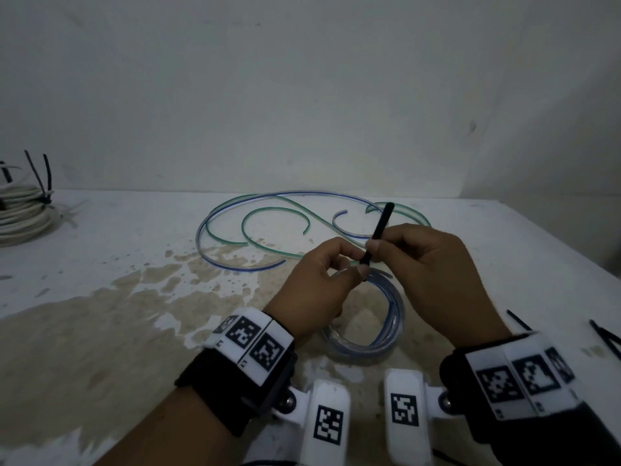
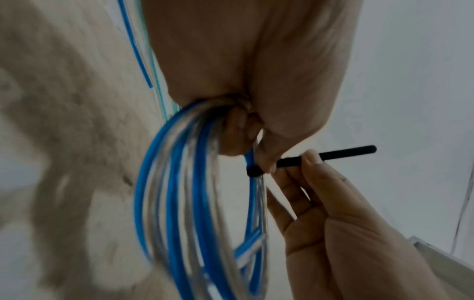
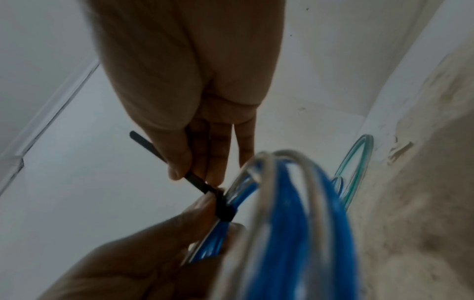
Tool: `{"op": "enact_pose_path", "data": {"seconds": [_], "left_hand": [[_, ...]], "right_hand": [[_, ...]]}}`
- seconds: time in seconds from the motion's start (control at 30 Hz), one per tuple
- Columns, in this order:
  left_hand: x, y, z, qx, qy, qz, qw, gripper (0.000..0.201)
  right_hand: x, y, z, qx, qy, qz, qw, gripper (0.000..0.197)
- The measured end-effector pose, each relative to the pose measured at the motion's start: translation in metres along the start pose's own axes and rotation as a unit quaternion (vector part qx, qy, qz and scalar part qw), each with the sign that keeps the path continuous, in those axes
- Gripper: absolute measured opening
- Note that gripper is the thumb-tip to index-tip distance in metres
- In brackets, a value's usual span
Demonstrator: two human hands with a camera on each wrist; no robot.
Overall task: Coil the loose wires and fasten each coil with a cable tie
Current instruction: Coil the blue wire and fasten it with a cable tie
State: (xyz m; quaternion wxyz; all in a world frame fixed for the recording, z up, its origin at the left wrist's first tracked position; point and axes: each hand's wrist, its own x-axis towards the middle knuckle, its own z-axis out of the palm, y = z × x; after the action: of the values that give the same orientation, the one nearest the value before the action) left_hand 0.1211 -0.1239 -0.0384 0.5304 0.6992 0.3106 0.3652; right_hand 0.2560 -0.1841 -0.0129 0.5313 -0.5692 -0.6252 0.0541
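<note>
You face a white, brown-stained tabletop (image 1: 100, 297) set against a pale wall. On its far middle lie loose green and blue-striped clear wires (image 1: 268, 223), still uncoiled. At the far left sits a finished white cable coil (image 1: 23, 216), fastened with black ties. Spare black cable ties (image 1: 605, 338) lie at the near right.

In the near centre you hold the coil of blue-striped clear wire (image 1: 386, 327), partly raised off the surface. Your left hand (image 1: 312, 290) pinches the bundled turns just beside the tie's locking head. Your right hand (image 1: 437, 267) pinches the tail of the black plastic cable tie (image 1: 378, 230), already looped round the coil. To finish well, I judge you should keep the turns squeezed together and pull the tail straight away from the head until snug.
</note>
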Motion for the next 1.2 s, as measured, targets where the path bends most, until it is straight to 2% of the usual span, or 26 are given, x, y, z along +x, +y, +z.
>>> {"op": "enact_pose_path", "data": {"seconds": [0.07, 0.13, 0.2, 0.37, 0.5, 0.8, 0.9, 0.97, 1.03, 1.1, 1.2], "left_hand": [[-0.001, 0.005, -0.006, -0.043, -0.026, -0.042, 0.998, 0.011], [-0.001, 0.011, -0.012, -0.087, -0.047, -0.080, 0.992, 0.016], [-0.001, 0.015, -0.017, -0.112, -0.048, -0.098, 0.988, 0.018], [-0.006, 0.018, -0.030, -0.220, -0.027, -0.120, 0.968, 0.013], [-0.022, 0.012, -0.048, -0.200, -0.039, -0.137, 0.969, 0.014], [-0.061, 0.011, -0.120, -0.168, 0.024, -0.112, 0.979, 0.021], [-0.079, 0.008, -0.152, -0.137, 0.070, -0.099, 0.983, 0.028], [-0.091, 0.005, -0.177, -0.117, 0.123, -0.090, 0.981, 0.024], [-0.103, 0.004, -0.204, -0.112, 0.194, -0.082, 0.971, 0.022], [-0.115, 0.005, -0.232, -0.114, 0.253, -0.071, 0.958, 0.025], [-0.133, 0.003, -0.273, -0.085, 0.309, -0.064, 0.945, 0.029]], "right_hand": [[0.001, -0.001, -0.002, 0.023, -0.056, 0.046, 0.997, 0.008], [0.000, -0.003, -0.003, 0.013, -0.128, 0.074, 0.989, 0.015], [0.000, -0.005, -0.002, 0.031, -0.162, 0.094, 0.982, 0.015], [0.000, -0.004, 0.003, 0.137, -0.075, 0.155, 0.975, 0.011], [0.002, -0.004, 0.009, 0.201, -0.006, 0.191, 0.961, 0.005], [0.007, -0.043, 0.065, 0.215, -0.120, 0.213, 0.946, 0.024], [0.010, -0.062, 0.099, 0.254, -0.142, 0.234, 0.928, 0.020], [0.013, -0.078, 0.123, 0.271, -0.169, 0.238, 0.917, 0.014], [0.016, -0.094, 0.149, 0.283, -0.205, 0.235, 0.907, 0.006], [0.017, -0.110, 0.178, 0.274, -0.233, 0.218, 0.907, 0.010], [0.018, -0.132, 0.223, 0.289, -0.232, 0.199, 0.907, 0.008]]}}
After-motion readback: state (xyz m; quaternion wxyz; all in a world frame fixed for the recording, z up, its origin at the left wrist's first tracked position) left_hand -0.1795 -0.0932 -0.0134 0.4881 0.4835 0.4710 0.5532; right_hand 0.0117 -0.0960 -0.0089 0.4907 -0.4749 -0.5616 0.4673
